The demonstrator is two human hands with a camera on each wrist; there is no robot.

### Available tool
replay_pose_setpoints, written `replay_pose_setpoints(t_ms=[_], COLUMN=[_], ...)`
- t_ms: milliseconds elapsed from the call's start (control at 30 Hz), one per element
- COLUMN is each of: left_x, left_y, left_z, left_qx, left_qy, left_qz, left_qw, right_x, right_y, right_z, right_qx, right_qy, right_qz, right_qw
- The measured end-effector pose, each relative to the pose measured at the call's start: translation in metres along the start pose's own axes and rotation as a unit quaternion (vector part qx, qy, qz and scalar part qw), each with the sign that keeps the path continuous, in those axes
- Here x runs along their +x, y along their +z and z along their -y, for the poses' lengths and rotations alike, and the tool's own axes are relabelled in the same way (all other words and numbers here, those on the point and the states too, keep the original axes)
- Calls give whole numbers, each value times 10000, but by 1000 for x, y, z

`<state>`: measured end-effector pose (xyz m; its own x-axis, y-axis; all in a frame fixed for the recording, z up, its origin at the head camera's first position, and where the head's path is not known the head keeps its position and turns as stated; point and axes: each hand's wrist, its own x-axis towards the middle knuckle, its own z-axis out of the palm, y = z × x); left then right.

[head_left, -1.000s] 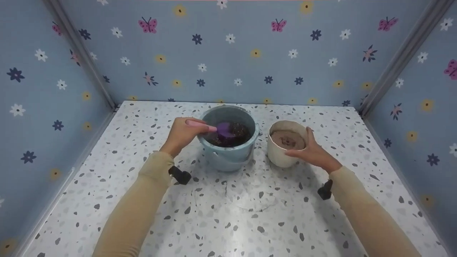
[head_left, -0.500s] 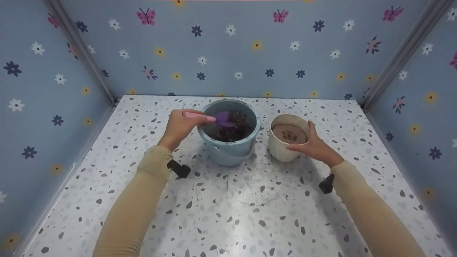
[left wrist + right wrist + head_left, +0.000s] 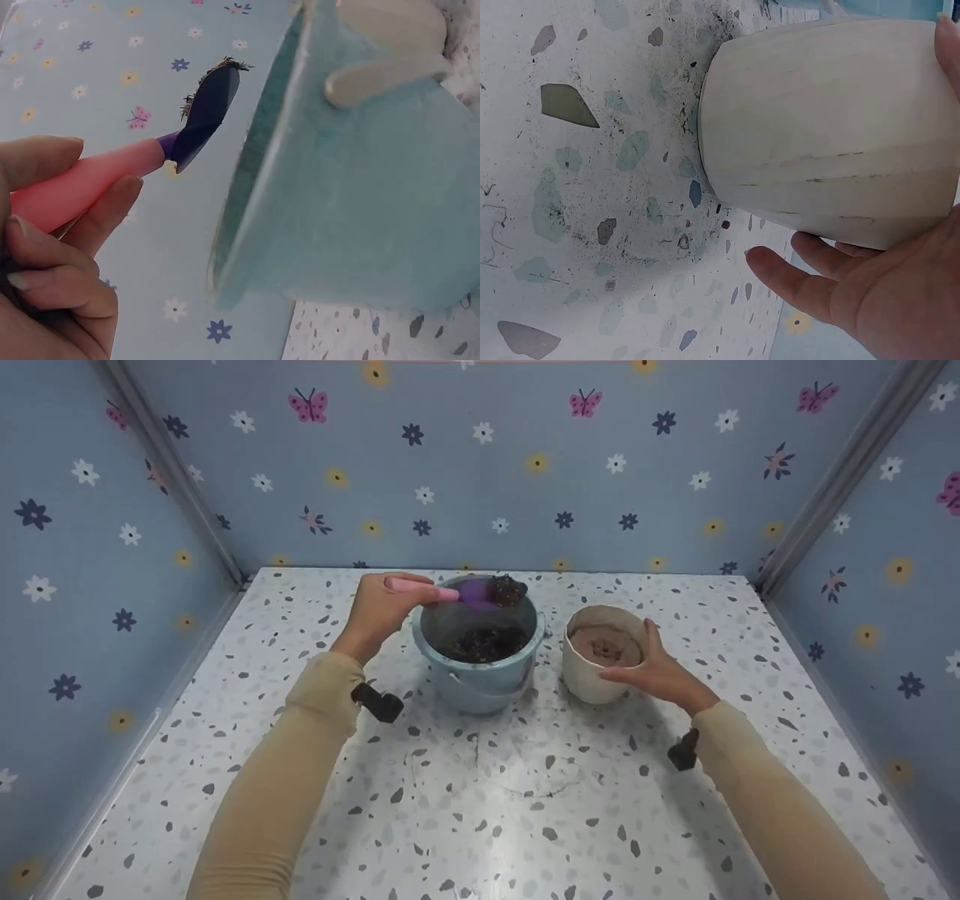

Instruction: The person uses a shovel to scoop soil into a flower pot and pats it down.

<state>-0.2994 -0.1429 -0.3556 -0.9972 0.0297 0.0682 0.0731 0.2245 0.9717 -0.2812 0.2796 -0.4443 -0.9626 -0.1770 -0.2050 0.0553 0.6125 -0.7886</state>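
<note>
My left hand (image 3: pixel 373 619) grips the pink handle of a small trowel (image 3: pixel 474 594) with a purple blade. Dark soil (image 3: pixel 508 591) is heaped at the blade's tip, level with the back rim of a light blue bucket (image 3: pixel 480 686). More dark soil (image 3: pixel 486 645) lies inside that bucket. In the left wrist view, thumb and fingers close round the trowel handle (image 3: pixel 97 180). To the bucket's right stands a cream plant pot (image 3: pixel 585 679) with a brown inner bottom. My right hand (image 3: pixel 667 675) holds its right side, thumb in front and fingers behind.
A white speckled tabletop (image 3: pixel 480 810) lies under both containers. Blue walls (image 3: pixel 480 465) with flowers and butterflies stand at the back and sides. Dark crumbs (image 3: pixel 682 112) dot the surface by the pot's base in the right wrist view.
The trowel has risen from inside the bucket, and a clump of soil now shows on its blade. My right hand keeps its place on the pot. The head view has tilted slightly.
</note>
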Motion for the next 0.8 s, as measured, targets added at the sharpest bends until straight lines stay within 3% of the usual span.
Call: replay_pose_setpoints(t_ms=[300,500,700,800], left_x=[8,15,18,19], left_y=[33,62,94,102], left_z=[-17,-20,-19,-18], left_qx=[-200,-478,-255,-325], left_qy=[-5,153,315,297], left_qz=[201,313,400,598], left_qw=[9996,9982,9984,9972], right_x=[0,7,5,6], right_y=[1,3,3,2], right_z=[2,1,-7,-4], right_qx=[-19,-100,-136,-139], right_qy=[21,101,194,276], right_qz=[-49,-116,-250,-217], right_qw=[10000,9998,9994,9993])
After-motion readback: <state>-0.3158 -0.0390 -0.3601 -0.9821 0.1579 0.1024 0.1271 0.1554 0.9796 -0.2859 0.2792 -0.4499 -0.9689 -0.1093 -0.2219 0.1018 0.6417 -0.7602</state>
